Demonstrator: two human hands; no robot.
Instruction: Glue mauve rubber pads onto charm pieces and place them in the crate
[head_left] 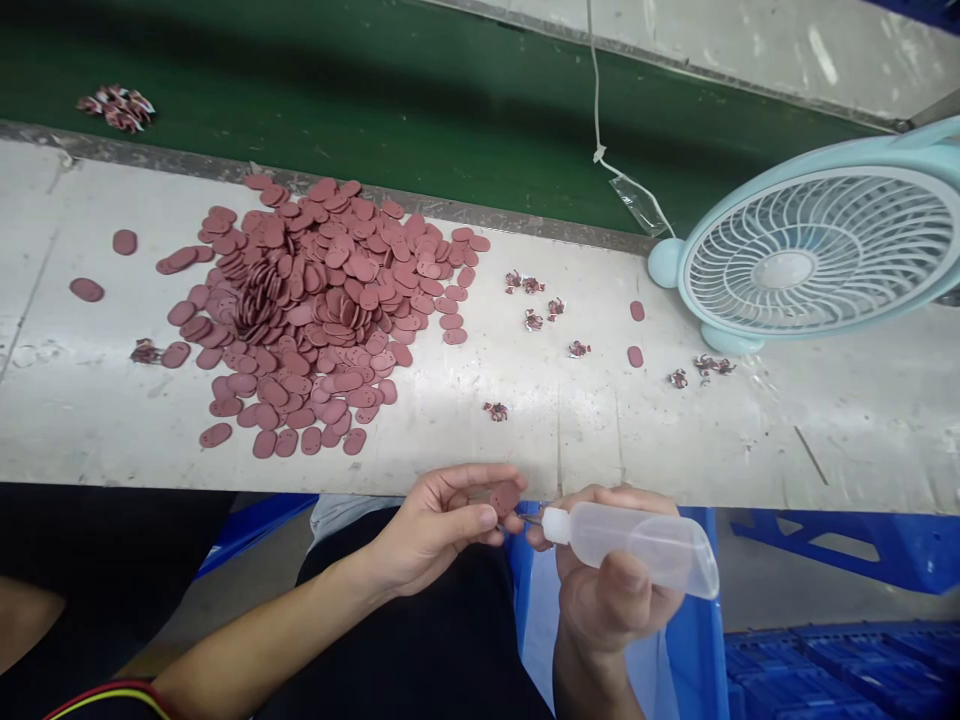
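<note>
My left hand (442, 525) pinches a reddish oval piece (505, 497) with small holes, just past the near table edge. In my right hand (619, 590) lies a translucent squeeze bottle (637, 545) with a white cap and a thin metal tip. That tip points left and sits close to the oval piece; whether they touch I cannot tell. Beyond my left hand, a big heap of similar reddish ovals (337, 270) spreads over the white table (465, 440). Small curled reddish-and-silver bits (496, 411) lie to the right of the heap.
A light blue fan (784, 268) stands at the right, its white cord (597, 100) running across the green strip (450, 120) behind the table. More curled bits (118, 107) lie on that strip. Blue bins (694, 650) are below the table edge. Another person's arm (26, 620) shows at lower left.
</note>
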